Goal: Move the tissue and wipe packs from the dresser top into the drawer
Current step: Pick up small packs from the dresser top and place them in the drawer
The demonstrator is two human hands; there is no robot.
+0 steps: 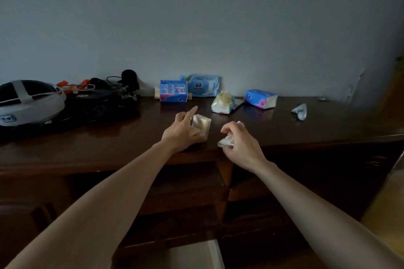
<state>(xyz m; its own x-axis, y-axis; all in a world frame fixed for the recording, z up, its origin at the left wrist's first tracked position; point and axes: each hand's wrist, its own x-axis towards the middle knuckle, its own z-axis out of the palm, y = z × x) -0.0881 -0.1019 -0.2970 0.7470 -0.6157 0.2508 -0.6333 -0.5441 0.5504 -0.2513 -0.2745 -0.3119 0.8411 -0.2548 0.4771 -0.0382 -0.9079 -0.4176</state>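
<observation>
My left hand [183,131] grips a small pale tissue pack [202,125] near the front edge of the dark wooden dresser top [131,137], with the index finger raised. My right hand [238,140] holds a small crumpled clear-wrapped pack [226,141] just right of it. Farther back lie a blue tissue pack [173,90], a light-blue wipe pack [202,85] leaning on the wall, an opened whitish pack [224,102] and another blue tissue pack [260,98]. Below, a pale open drawer [192,253] shows at the bottom edge.
A white and black helmet [28,100] and a dark pile of bags, cables and an orange item [100,98] fill the left of the dresser. A small silvery wrapper [300,111] lies at the right. Dark drawer fronts [185,192] sit below the top.
</observation>
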